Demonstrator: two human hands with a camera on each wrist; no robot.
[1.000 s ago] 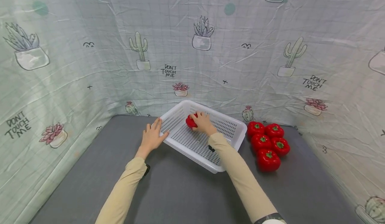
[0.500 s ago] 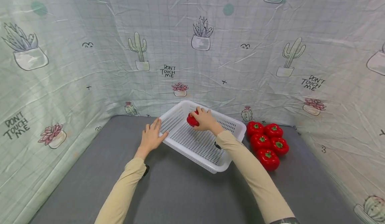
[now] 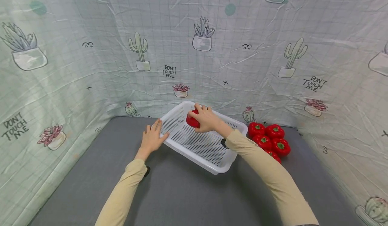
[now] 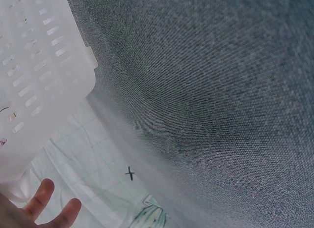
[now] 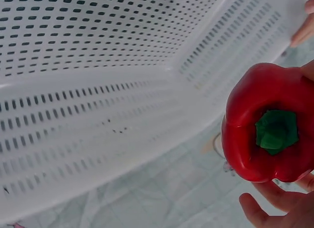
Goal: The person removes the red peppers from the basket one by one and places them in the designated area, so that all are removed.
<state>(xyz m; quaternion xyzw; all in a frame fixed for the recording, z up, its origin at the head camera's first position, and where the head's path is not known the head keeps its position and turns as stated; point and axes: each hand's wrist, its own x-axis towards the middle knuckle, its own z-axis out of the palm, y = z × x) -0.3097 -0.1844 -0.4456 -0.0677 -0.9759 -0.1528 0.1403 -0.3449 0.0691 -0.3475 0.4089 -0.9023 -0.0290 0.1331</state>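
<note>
My right hand [image 3: 207,119] grips a red bell pepper [image 3: 192,120] inside the raised far-left part of a white perforated plastic basket [image 3: 197,153]. Close up in the right wrist view, that pepper [image 5: 245,134] shows its green stem, with fingers [image 5: 277,196] below it and a basket wall behind. At the basket's left corner rests my left hand [image 3: 151,139], fingers spread and fairly straight, thumb along the near rim. Two of its fingertips [image 4: 45,186] stick out past the basket wall [image 4: 29,75] in the left wrist view; the other fingers are hidden there.
Several red bell peppers [image 3: 274,131] stand grouped on the grey table [image 3: 182,199] right of the basket, one partly covered by the right sleeve [image 3: 266,172]. A cactus-printed curtain [image 3: 169,51] encloses the table's back and sides.
My right hand has lifted the pepper slightly inside the basket, and the right forearm has swung to the right, covering part of the nearest grouped pepper. The left hand and basket stay put.
</note>
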